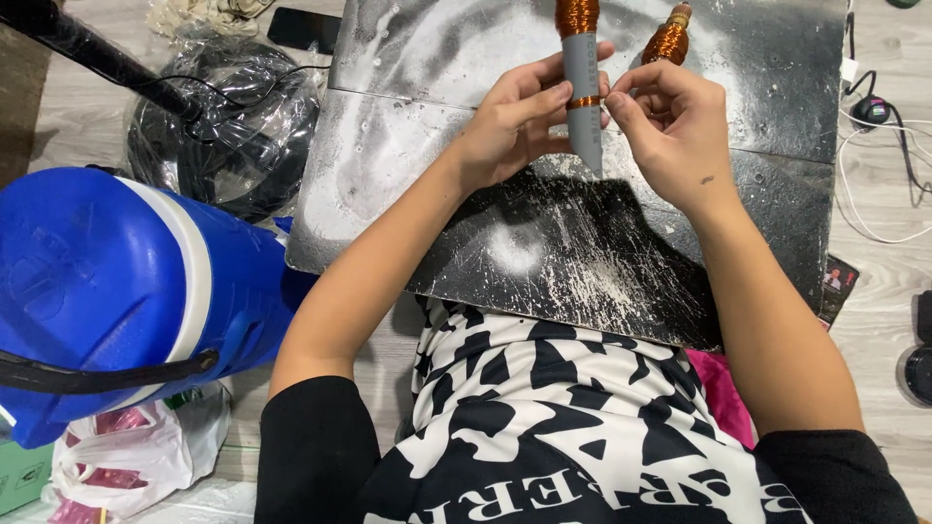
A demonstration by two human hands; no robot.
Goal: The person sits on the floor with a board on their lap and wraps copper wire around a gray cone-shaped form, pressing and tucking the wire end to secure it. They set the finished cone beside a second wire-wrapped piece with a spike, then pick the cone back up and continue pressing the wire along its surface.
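Holding a grey tapered rod (583, 102) upright over a scuffed, dark metal sheet (544, 243), the left hand (515, 121) wraps its fingers around the left side and back of the shaft, thumb laid across the front, so the grip is closed on the rod. The rod's pointed end aims down toward the sheet; its upper end carries a thick winding of copper wire (577, 16), and a narrow copper band (583, 101) circles the shaft at mid-height, level with the thumb. The right hand (670, 131) sits just beside the rod on its right, thumb and forefinger pinched together at the level of the band; what lies between the fingertips is too fine to make out, so I cannot tell whether a wire strand is held there. A second copper-wound spool (667, 41) lies on the sheet above the right hand, tilted, apart from the rod. The sheet rests on a pale wood-pattern floor (879, 291) and partly over the person's lap, where a black-and-white patterned shirt (544, 427) shows. To the left: a large blue jug with a white band (107, 291) lying on its side, a black object wrapped in clear plastic (233, 136), and a white plastic bag (136, 456). To the right: white cable (874, 184) on the floor.
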